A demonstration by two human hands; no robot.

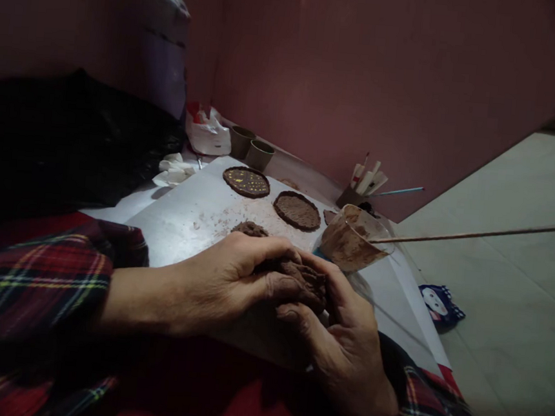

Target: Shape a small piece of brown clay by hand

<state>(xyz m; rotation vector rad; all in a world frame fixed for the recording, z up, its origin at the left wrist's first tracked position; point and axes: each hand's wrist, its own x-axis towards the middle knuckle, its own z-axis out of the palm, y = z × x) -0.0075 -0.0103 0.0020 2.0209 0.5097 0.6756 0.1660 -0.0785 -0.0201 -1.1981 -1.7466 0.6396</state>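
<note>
A lump of brown clay (303,280) is held between both hands above the near edge of the white work surface. My left hand (232,282) grips it from the left, thumb laid along its near side. From the right, my right hand (344,333) closes round it, fingers over the far end and thumb at the near side. Just beyond the hands lies another piece of brown clay (251,229), partly hidden by my left hand. Farther back are a flat brown disc with yellow specks (246,182) and a plain brown disc with a raised rim (297,210).
A clay-smeared cup (355,237) with a long thin stick (489,234) stands right of the hands. Behind are a holder of sticks (367,180), two small cups (261,155) and a white bag (209,132). Black plastic (69,144) lies left; a pink wall (366,80) rises behind.
</note>
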